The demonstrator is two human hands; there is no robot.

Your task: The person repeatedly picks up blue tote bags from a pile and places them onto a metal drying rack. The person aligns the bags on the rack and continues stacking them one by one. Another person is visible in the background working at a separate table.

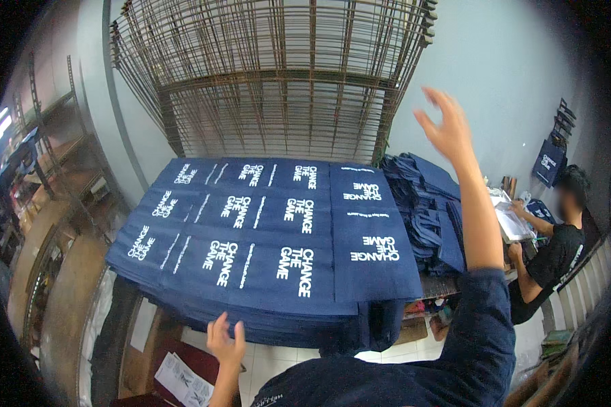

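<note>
The left hand [226, 342] hung low at about seven o'clock, fingers spread and empty, just short of the near edge of the wide stack of navy-blue cloth sheets with white printing [251, 237]. That stack lay straight ahead of it toward twelve o'clock, its long axis running from nine to three, spread flat over a table. The left hand was clearly the nearer one. The right hand [447, 125] was raised high at about two o'clock, fingers loose and holding nothing, above a rumpled heap of dark-blue fabric pieces [424, 210]. Farther toward three o'clock, a seated person in a black shirt [557, 251] handled pale sheets.
</note>
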